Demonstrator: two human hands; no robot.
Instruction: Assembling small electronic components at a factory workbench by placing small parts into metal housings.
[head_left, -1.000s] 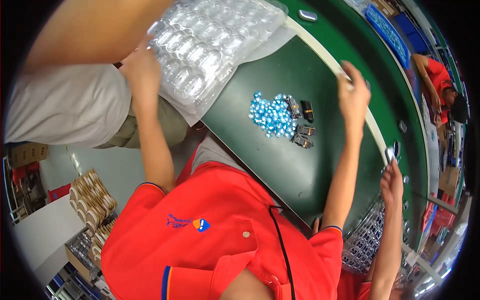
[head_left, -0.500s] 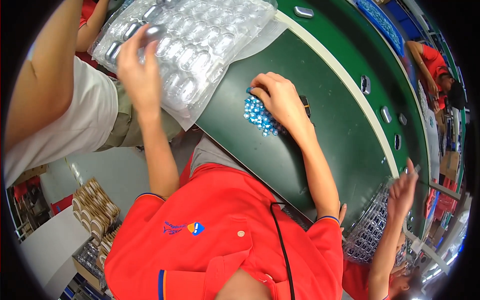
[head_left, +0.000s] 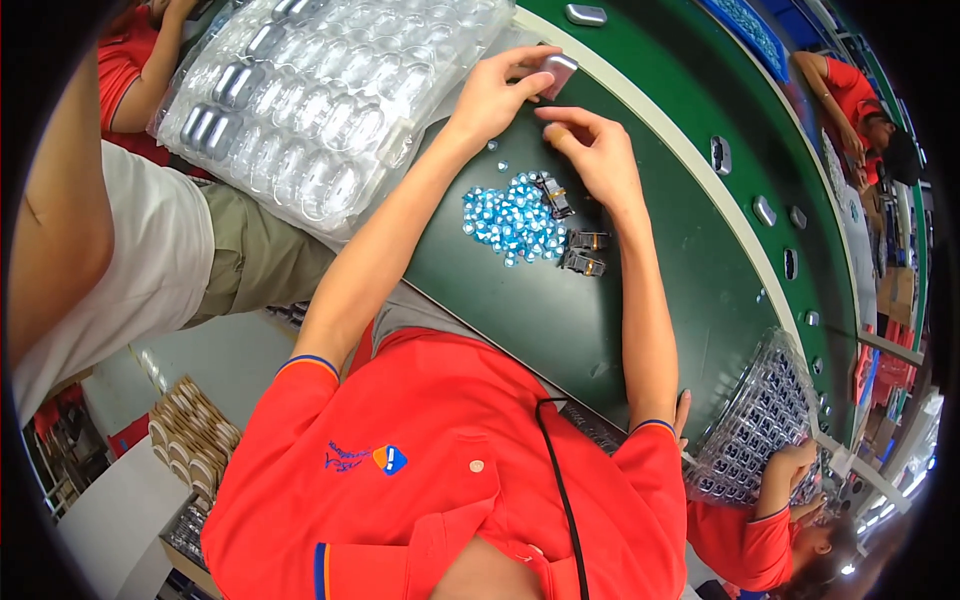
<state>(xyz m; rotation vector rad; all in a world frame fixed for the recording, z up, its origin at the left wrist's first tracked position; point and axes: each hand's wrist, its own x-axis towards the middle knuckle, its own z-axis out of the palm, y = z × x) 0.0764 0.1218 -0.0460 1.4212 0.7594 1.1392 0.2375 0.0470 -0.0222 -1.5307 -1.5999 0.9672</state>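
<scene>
My left hand [head_left: 490, 98] pinches a small silver oval case [head_left: 560, 74] between thumb and fingers, above the far edge of the green work table. Close by on the right is my right hand [head_left: 598, 160], its thumb and fingers curled toward each other. Whatever its fingertips may hold is too small to make out. Below both hands lies a pile of shiny light-blue gem-like pieces [head_left: 510, 218], with a few loose ones beside it. Black parts with small yellow marks [head_left: 553, 195] rest along the pile's right side.
At left a clear plastic blister tray [head_left: 340, 95] in film holds several silver cases [head_left: 206, 131]. Beyond the pale rail, a green conveyor [head_left: 680, 110] carries cases. Another compartment tray [head_left: 760, 425] stands at right. Co-workers in red sit at the right; a person in white [head_left: 150, 240] stands left.
My left hand has swung right from the blister tray, carrying the silver case. My right hand has lifted off the blue pile and moved farther out, uncovering the black parts.
</scene>
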